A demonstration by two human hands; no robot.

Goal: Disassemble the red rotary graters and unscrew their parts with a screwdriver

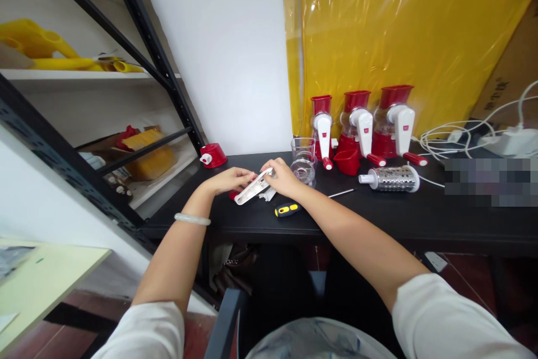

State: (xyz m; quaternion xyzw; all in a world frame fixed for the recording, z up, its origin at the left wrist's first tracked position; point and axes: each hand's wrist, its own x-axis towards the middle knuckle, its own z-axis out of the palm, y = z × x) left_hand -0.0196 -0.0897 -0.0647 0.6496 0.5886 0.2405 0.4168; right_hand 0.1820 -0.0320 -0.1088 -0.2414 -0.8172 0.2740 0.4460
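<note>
A white crank arm (252,190) is lying between the person's two hands just above the near left part of the black table (252,223), its hollow side showing and its length slanting from near left to far right. The right hand (283,180) is pinching its far right end between thumb and fingers. The left hand (235,178) is reaching in at the upper edge with fingers curled; whether it is gripping the piece or only touching it, one cannot tell.

The crank arm is looking like thin moulded plastic, so it is probably handling light and stiff, smooth enough to slip a little, with its thin rims likely marking under a hard squeeze. The two ends and the long side walls are offering the surest hold.

The left forearm is rising from the near left, a pale bangle (192,219) circling it, the wrist bending inward. The right forearm is stretching diagonally from the near right, passing over the screwdriver (288,210), its wrist nearly straight. A small white piece (267,195) is sitting just beside the crank arm.
</note>
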